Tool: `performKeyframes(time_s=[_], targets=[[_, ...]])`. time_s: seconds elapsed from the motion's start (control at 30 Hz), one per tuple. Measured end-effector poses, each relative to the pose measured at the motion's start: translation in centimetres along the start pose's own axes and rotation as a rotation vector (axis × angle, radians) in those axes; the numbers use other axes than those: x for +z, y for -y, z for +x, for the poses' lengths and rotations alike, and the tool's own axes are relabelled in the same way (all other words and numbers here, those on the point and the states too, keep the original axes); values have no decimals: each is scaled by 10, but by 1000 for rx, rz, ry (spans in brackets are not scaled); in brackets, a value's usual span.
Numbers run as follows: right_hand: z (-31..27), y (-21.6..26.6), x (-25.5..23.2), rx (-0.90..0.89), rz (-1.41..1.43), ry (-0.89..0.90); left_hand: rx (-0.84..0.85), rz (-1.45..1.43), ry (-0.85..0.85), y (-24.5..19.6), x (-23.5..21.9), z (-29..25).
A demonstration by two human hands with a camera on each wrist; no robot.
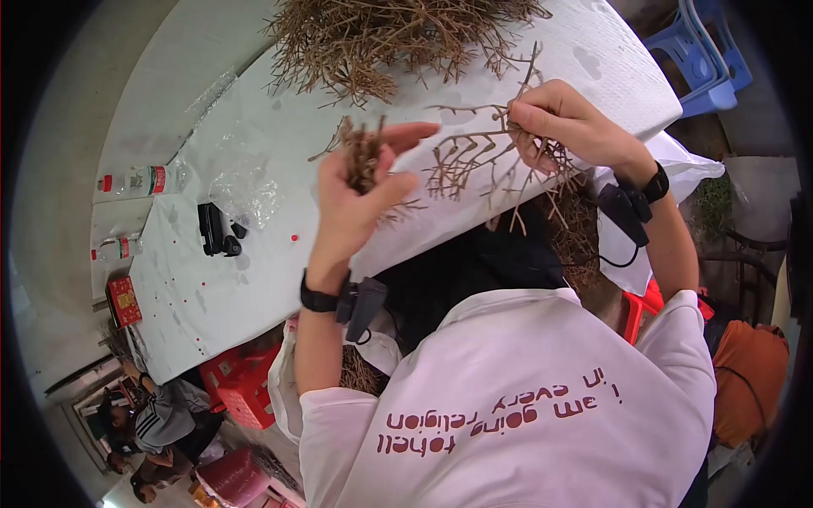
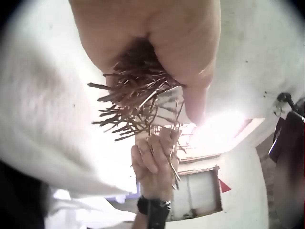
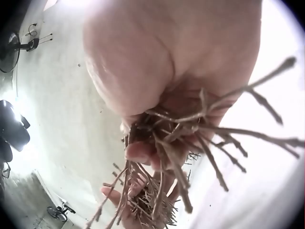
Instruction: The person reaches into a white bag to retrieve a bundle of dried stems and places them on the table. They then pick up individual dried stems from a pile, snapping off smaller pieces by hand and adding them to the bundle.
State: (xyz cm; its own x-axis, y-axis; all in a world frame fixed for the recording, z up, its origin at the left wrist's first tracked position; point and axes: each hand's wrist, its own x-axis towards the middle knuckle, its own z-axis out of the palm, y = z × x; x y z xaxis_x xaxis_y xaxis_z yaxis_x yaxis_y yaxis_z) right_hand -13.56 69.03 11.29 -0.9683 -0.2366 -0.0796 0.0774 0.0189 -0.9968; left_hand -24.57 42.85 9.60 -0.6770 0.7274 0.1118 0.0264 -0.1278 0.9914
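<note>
- Left hand [image 1: 345, 201]: thumb and palm close round a bundle of short brown twigs [image 1: 362, 157], one finger stretched straight.
- Right hand [image 1: 584, 127]: thumb and fingers pinch a branching sprig [image 3: 178, 174], its side shoots fanning toward the left hand.
- Both held above the white table [image 1: 279, 161], near its close edge; big twig pile [image 1: 381, 42] on its far part.
- Risk: side shoots look dry and thin, could snap if pinched or pulled hard.
- Risk: forked ends could snag the bundle if the hands come together, dragging pieces out.
- Risk: bundle could shed twigs if the thumb eases; its ends stick out unevenly.
- Risk: anything slipping from the right hand could miss the table, being so near the edge.
- Count: two hands, one bundle, one pile; sprig looks like one, stems overlap, cannot be sure. Single twigs too tangled to count.
- Also: two bottles [image 1: 140, 179] [image 1: 114, 249], one red box [image 1: 124, 301], two wrist cameras [image 1: 362, 309] [image 1: 622, 212].
</note>
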Motion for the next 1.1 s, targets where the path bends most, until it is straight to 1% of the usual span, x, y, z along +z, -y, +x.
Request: performKeyframes(time_s=[0.03, 0.07, 0.1, 0.17, 0.2, 0.27, 0.3, 0.33, 0.37, 0.4, 0.47, 0.53, 0.6, 0.63, 0.7, 0.77, 0.8, 0.87, 0.9, 0.93, 1.0, 1.03, 1.1], targets=[[4, -3, 4, -12, -8, -38, 9, -173, 45, 5, 8, 1], [7, -6, 7, -24, -15, -77, 9, -172, 42, 8, 14, 1], [8, -8, 10, -33, -20, -119, -75, -201, 17, 11, 21, -1], [9, -6, 11, -5, -34, -130, -239, -260, -29, 17, 29, -2], [8, -5, 11, 24, -46, -141, -242, -260, -27, 19, 30, -1], [6, -2, 12, 55, -55, -150, -173, -258, -103, 25, 32, -1], [5, -1, 14, 44, -145, -129, -137, -256, -142, 26, 32, -1], [3, 1, 15, 35, -233, -108, -140, -257, -143, 25, 31, -1], [2, 1, 16, 24, -322, -88, -166, -241, -126, 24, 28, -2], [2, -1, 15, 25, -320, -90, -191, -226, -109, 21, 25, -2], [2, -7, 16, -15, -363, -21, -221, -208, -93, 16, 21, -2], [1, -9, 17, -35, -383, 13, -254, -107, -68, 11, 19, -2], [1, -4, 17, 2, -396, 83, -271, -59, -55, 7, 16, -1], [0, -2, 18, 21, -402, 117, -247, 31, -9, 6, 14, -1], [-2, 4, 18, 49, -393, 130, -194, 212, 82, 2, 8, 0], [-5, 11, 19, 106, -373, 164, -201, 215, 105, -2, 3, -3], [-6, 14, 20, 108, -373, 164, -210, 221, 128, -5, 1, -6], [-11, 18, 18, 2, -487, 147, -218, 227, 153, -10, -5, -13], [-13, 19, 17, -52, -543, 138, -171, 230, 88, -13, -8, -17], [-19, 18, 8, -52, -543, 137, -122, 232, 24, -16, -15, -19], [-36, 13, -21, 75, -636, -116, -43, 325, -211, -22, -79, -21], [-40, 12, -26, 76, -642, -118, -39, 321, -210, -26, -86, -21], [-45, 6, -32, 168, -313, -305, -116, 326, -240, -32, -92, -26]])
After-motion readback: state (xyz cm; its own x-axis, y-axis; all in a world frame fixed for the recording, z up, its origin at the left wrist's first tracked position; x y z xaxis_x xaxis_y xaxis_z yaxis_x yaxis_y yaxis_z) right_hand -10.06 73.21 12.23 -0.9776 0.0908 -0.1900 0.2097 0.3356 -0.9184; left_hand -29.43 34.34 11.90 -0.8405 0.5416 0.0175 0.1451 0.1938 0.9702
